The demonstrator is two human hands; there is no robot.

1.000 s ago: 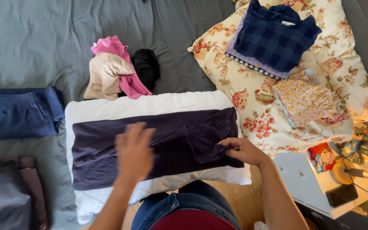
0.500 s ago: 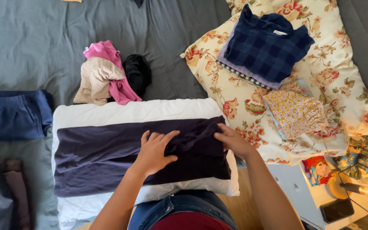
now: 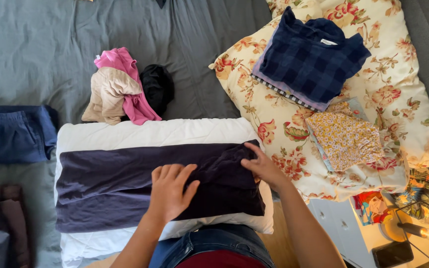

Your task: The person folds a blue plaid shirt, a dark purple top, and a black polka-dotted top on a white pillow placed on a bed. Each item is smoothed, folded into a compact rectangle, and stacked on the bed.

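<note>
Across the middle of the white pillow [image 3: 125, 134] lies a dark navy garment [image 3: 115, 183], folded into a long band; it looks soft, light and limp, best taken by its folded right end. Left hand [image 3: 170, 191] rests flat on it, fingers spread; right hand [image 3: 261, 166] presses that end's upper corner, fingers loosely together. Behind the pillow's far edge sits a pink and beige clothes heap [image 3: 117, 87]; at right, a floral cushion [image 3: 403, 109].
</note>
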